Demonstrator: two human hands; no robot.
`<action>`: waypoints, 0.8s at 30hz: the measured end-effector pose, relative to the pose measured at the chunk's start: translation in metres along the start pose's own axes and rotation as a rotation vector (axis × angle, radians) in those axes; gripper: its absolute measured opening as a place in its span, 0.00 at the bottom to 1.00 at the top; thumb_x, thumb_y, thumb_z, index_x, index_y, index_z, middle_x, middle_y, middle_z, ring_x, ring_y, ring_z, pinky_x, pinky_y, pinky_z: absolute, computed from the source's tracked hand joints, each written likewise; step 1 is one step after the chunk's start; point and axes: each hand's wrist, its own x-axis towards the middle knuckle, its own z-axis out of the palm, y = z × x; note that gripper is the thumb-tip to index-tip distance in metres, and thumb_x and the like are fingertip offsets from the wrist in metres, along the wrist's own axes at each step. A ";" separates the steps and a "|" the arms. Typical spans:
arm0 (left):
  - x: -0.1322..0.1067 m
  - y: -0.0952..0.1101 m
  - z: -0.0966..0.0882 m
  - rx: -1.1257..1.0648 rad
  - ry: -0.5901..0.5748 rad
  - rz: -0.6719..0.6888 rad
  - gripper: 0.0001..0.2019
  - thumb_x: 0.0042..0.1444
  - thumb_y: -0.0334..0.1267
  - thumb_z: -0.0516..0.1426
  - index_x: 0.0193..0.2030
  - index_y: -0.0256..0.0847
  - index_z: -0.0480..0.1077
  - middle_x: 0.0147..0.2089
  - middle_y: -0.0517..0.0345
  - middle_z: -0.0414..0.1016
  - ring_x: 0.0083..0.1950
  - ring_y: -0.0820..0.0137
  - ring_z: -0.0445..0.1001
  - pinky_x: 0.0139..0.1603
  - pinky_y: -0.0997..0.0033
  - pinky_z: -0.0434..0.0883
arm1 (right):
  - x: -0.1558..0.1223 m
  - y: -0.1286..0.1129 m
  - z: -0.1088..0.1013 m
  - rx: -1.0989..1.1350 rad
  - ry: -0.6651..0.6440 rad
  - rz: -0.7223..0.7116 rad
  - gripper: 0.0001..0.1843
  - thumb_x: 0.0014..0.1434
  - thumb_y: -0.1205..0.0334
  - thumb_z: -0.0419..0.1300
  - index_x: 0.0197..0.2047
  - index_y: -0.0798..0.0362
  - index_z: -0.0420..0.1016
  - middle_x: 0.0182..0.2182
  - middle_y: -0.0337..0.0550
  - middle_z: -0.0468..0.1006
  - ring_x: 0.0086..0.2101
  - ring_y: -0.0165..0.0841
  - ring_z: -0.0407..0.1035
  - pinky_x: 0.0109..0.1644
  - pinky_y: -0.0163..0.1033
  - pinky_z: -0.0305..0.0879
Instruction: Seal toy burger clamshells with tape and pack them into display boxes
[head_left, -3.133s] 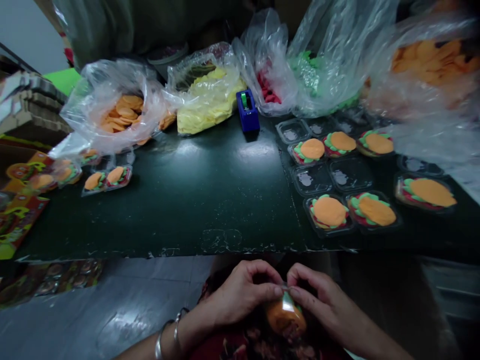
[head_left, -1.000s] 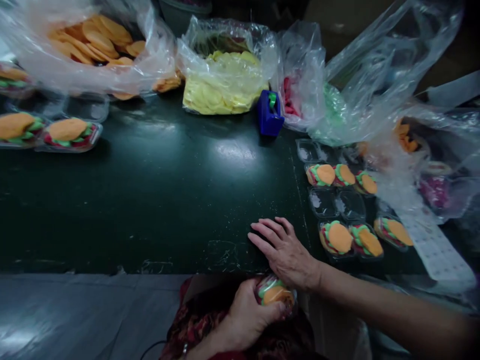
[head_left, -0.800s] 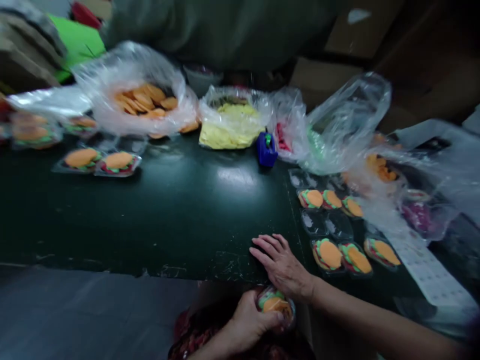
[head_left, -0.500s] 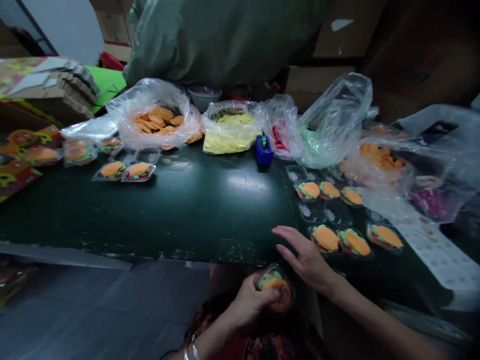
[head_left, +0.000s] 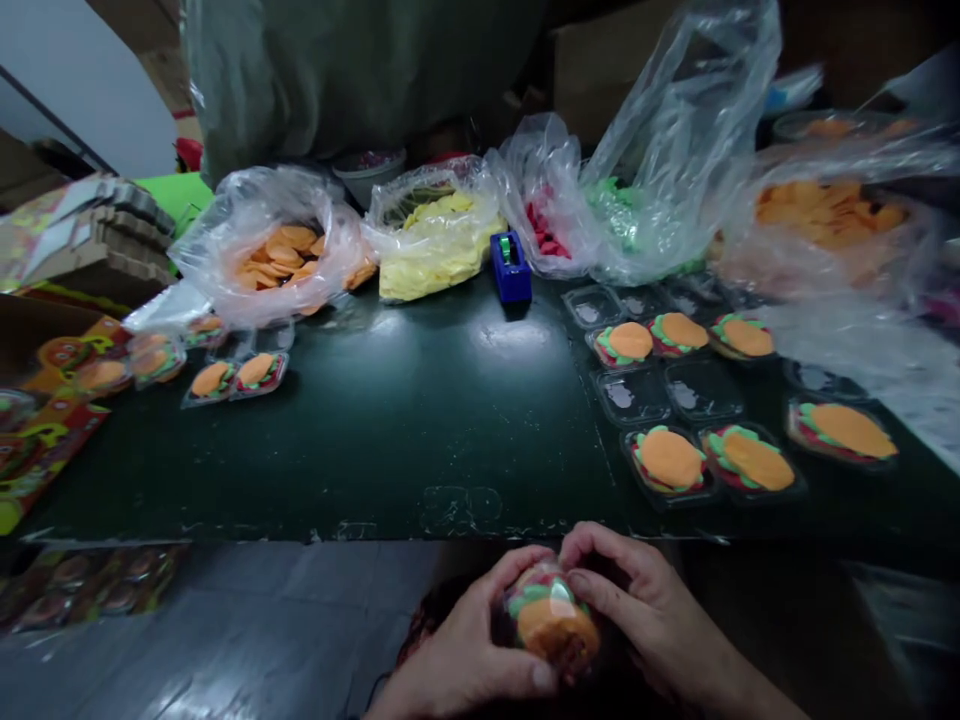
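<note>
Low in the view, in front of the table edge, my left hand is wrapped round a clear plastic box with a toy burger inside. The burger shows an orange bun and green and red layers. My right hand pinches the upper right rim of the same box with thumb and bent fingers. Just beyond, on the dark green table, stand open clear boxes with toy burgers at the right. A blue tape dispenser with green tape sits near the bags.
Along the back stand plastic bags of orange pieces, yellow pieces, red pieces and green pieces. Another bag of orange pieces is at the right. Boxed burgers and printed cartons lie at the left.
My right hand has come down from above the table edge to the box in my left hand and now grips its rim. The view has shifted.
</note>
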 end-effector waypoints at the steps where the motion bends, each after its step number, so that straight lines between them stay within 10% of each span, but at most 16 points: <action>1: -0.003 0.008 -0.002 0.051 0.013 -0.022 0.38 0.39 0.42 0.70 0.60 0.44 0.65 0.55 0.51 0.70 0.53 0.59 0.68 0.52 0.64 0.64 | 0.001 -0.001 -0.002 -0.015 -0.022 -0.002 0.08 0.60 0.57 0.57 0.32 0.51 0.71 0.29 0.36 0.73 0.32 0.32 0.67 0.37 0.35 0.62; 8: 0.009 0.054 0.003 0.624 0.230 0.097 0.05 0.55 0.36 0.60 0.35 0.41 0.78 0.35 0.57 0.73 0.38 0.70 0.70 0.42 0.72 0.64 | 0.011 -0.004 0.002 -0.093 -0.090 -0.024 0.05 0.59 0.61 0.57 0.32 0.50 0.70 0.27 0.35 0.72 0.30 0.31 0.66 0.34 0.34 0.59; 24: 0.039 0.058 -0.022 0.376 0.449 0.152 0.09 0.52 0.41 0.60 0.30 0.37 0.70 0.27 0.62 0.66 0.29 0.75 0.61 0.31 0.76 0.59 | 0.044 -0.018 -0.010 -0.168 0.101 -0.062 0.06 0.60 0.57 0.56 0.37 0.50 0.67 0.30 0.36 0.71 0.32 0.31 0.66 0.36 0.35 0.62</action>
